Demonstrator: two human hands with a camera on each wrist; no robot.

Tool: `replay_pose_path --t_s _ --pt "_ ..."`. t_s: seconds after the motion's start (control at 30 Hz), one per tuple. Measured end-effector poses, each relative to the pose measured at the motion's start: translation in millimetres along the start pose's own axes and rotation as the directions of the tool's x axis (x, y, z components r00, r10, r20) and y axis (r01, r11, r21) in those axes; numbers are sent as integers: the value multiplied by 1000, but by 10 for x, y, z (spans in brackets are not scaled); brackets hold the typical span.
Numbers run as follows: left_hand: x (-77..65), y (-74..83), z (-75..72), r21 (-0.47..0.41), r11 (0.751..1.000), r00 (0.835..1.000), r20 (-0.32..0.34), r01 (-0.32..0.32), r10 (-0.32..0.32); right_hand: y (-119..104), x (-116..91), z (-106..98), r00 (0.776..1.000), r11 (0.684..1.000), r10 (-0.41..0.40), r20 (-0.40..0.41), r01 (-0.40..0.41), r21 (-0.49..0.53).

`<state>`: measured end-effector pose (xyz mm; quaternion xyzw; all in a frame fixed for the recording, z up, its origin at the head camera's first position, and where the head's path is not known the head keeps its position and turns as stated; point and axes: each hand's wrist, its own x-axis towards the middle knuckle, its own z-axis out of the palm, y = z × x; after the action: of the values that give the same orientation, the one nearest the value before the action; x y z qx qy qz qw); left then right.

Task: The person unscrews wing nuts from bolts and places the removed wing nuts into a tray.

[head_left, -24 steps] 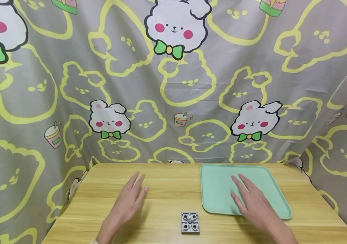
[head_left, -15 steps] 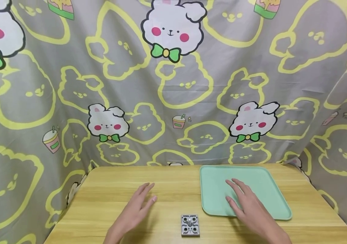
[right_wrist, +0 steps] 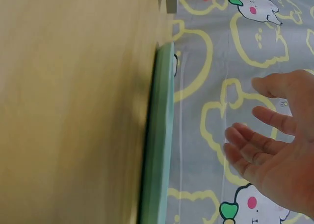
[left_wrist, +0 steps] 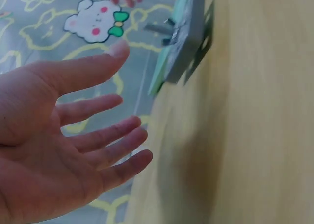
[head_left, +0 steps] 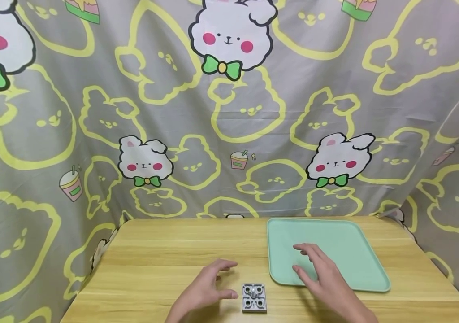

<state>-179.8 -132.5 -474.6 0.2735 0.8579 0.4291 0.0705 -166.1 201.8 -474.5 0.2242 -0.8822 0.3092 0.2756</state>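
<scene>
A small square grey block (head_left: 254,298) with round holes at its corners and a raised piece in its middle lies on the wooden table. Just left of it my left hand (head_left: 205,289) hovers, thumb and fingers spread apart toward the block and holding nothing. In the left wrist view the same hand (left_wrist: 73,136) has its palm showing, and the block (left_wrist: 186,42) stands past the thumb with a thin peg on it. My right hand (head_left: 324,278) hangs over the near left part of a mint-green tray (head_left: 358,237), fingers loosely bent, nothing in them.
The tray's raised edge (right_wrist: 159,136) shows in the right wrist view. Wooden tabletop (head_left: 165,242) stretches to the left of the tray. A grey curtain (head_left: 197,112) with bunny prints closes off the back and both sides.
My left hand has moved right and nearer, to beside the grey block. The right hand has shifted slightly left and nearer, its fingers bending more. Block and tray stay in place.
</scene>
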Motion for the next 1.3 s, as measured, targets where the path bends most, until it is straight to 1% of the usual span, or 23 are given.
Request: replay_pose_path --t_s 0.1,0.23,0.33,0.47,0.6,0.7,0.8,0.93,1.0,1.17,1.3 --pt "48 30 102 3 1000 1000 28 3 -3 -26 -5 24 1000 999 19 -20 -18 41" --pt "82 64 210 19 1000 999 38 15 -16 -71 -10 58 998 995 49 -32 -46 91" --pt "94 85 265 45 999 999 39 2 -4 -105 -18 92 997 992 70 -27 -67 110" --pt "124 108 349 95 996 999 45 0 -4 -149 -44 144 996 987 91 -17 -88 133" --pt "159 157 424 147 989 998 56 31 -40 -187 -83 190 993 981 119 3 -118 156" --pt "182 198 455 187 982 997 62 41 -54 -214 -95 206 991 978 134 11 -134 162" --pt "202 224 478 206 977 996 62 47 -61 -234 -92 213 991 978 134 8 -134 162" --pt "201 233 495 204 977 996 51 59 -71 -253 -79 226 992 976 122 21 -124 178" --pt "190 221 495 186 981 997 46 60 -70 -256 -73 236 992 973 120 35 -124 193" --pt "164 149 467 118 992 999 36 34 -38 -255 -65 255 992 970 111 56 -120 211" --pt "151 88 413 95 995 1000 25 15 -18 -251 -70 258 996 977 84 36 -90 193"
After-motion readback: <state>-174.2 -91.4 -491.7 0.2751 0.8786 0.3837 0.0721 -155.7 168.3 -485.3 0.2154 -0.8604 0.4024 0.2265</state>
